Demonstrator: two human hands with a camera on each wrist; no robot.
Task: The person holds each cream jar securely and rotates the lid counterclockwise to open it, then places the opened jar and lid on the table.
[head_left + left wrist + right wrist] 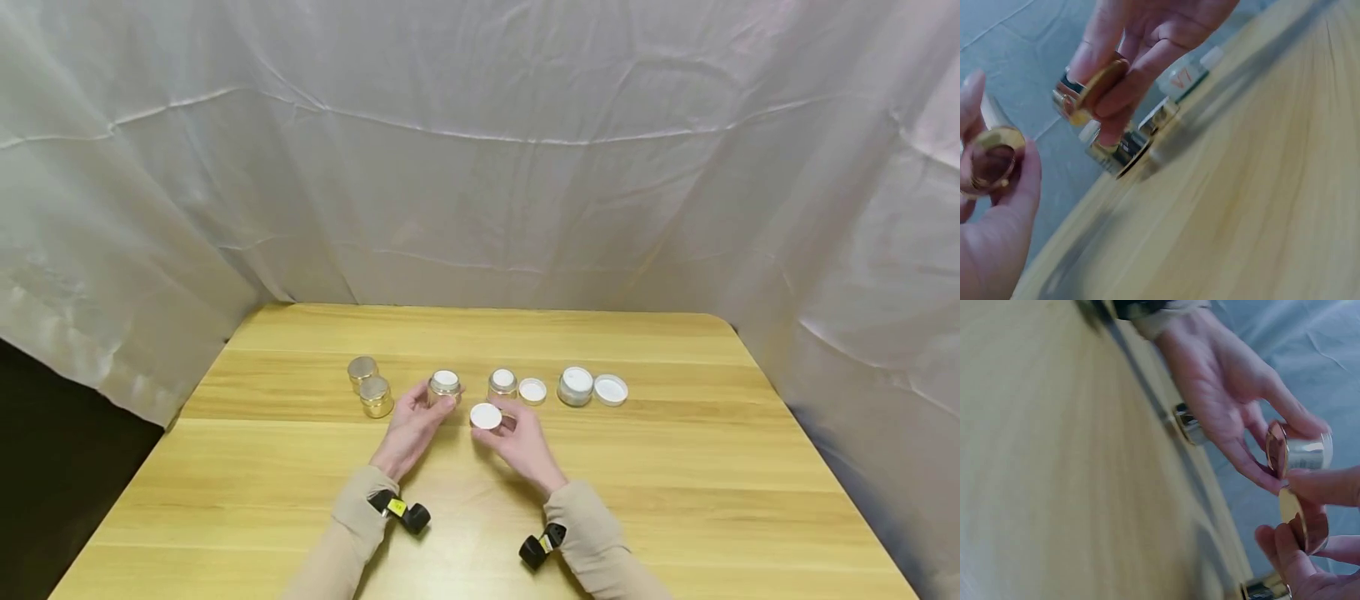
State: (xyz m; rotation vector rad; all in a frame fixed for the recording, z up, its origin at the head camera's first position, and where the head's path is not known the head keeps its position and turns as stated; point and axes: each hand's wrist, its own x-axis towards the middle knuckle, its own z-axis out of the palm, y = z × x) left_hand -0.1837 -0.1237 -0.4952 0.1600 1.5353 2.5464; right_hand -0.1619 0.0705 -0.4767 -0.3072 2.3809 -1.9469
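On the left of the table (pixel 675 483), a back gold jar (pixel 363 372) and a front gold jar (pixel 376 398) are seen, both with lids on. Next, a small jar (pixel 445 382) is held by the left hand (pixel 411 429), with the fingers and thumb bent round its sides. It is held up off the table, with its white top facing up. The jar is short and round, and its middle line runs about up and down.

To the right of that jar, and a bit closer to the person, a loose lid (pixel 486 417) is pinched by the right hand (pixel 525 446) between thumb and fingers. The lid's white inside is turned up and its gold face is turned down. A gap is left between lid and jar in the head view.

Past the lid, a lidless gold jar (pixel 502 382) is partly hidden by the right hand. Beside it a small white lid (pixel 532 391) is laid flat. Then come a glass jar (pixel 576 387), marked V7 in the left wrist view, and a big white lid (pixel 611 390).

Five jars can be counted: two closed, three without lids. Three lids are off: one held, two on the table.
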